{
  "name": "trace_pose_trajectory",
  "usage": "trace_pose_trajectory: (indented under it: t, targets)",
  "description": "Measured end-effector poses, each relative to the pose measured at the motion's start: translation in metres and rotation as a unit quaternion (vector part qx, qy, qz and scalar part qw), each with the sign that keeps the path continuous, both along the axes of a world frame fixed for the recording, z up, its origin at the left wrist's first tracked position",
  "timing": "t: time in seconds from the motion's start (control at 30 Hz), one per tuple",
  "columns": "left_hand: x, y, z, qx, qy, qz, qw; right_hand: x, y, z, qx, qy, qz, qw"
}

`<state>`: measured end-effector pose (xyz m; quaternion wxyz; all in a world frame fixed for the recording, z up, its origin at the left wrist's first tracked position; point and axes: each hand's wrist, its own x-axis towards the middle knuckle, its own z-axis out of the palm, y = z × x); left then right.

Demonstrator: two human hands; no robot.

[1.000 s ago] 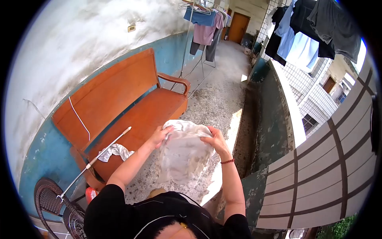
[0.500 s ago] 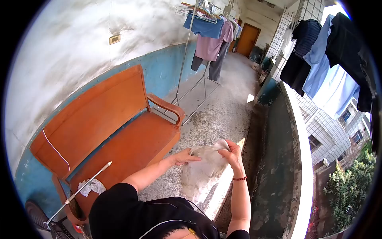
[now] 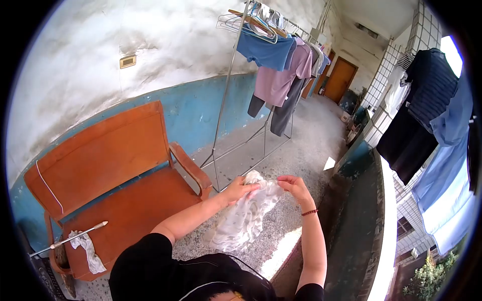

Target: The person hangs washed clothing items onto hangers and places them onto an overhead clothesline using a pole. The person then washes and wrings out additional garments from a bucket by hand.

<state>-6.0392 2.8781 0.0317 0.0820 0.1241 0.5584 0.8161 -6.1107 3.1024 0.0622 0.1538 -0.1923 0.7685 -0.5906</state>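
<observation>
With our left hand (image 3: 242, 190) we grip the gathered upper part of a white patterned cloth (image 3: 239, 220), and with our right hand (image 3: 295, 188), above a red bead bracelet (image 3: 310, 212), we pinch its top corner; the rest hangs in folds above the speckled floor (image 3: 198, 232). To our left we see a wooden bench (image 3: 100, 155), with a crumpled white cloth (image 3: 90, 255) on its seat and a pole (image 3: 80, 233) slanting across. Ahead, a metal drying rack (image 3: 227, 100) carries blue shorts (image 3: 263, 49) and a mauve T-shirt (image 3: 280, 83). On our right hangs a light-blue shirt (image 3: 447, 170).
</observation>
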Motion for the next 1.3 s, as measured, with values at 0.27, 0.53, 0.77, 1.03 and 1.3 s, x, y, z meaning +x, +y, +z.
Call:
trace_pose_trajectory:
  t: [0.27, 0.53, 0.77, 1.03, 1.3]
  targets:
    - [-0.156, 0.005, 0.015, -0.088, 0.027, 0.14, 0.986, -0.252, -0.062, 0.174, -0.045, 0.33, -0.029, 0.943]
    - [-0.303, -0.013, -0.004, -0.052, 0.016, 0.108, 0.993, -0.444, -0.152, 0.297, -0.124, 0.423, -0.096, 0.892]
    - [-0.389, -0.02, 0.001, -0.094, 0.0, 0.14, 0.986, -0.572, -0.221, 0.378, -0.095, 0.437, -0.089, 0.89]
    - [-0.442, -0.023, 0.002, -0.094, -0.027, 0.267, 0.959, -0.634, -0.275, 0.416, -0.034, 0.314, 0.087, 0.945]
    - [-0.485, -0.005, -0.001, -0.117, -0.041, 0.418, 0.9, -0.663, -0.257, 0.414, -0.003, 0.579, -0.02, 0.815]
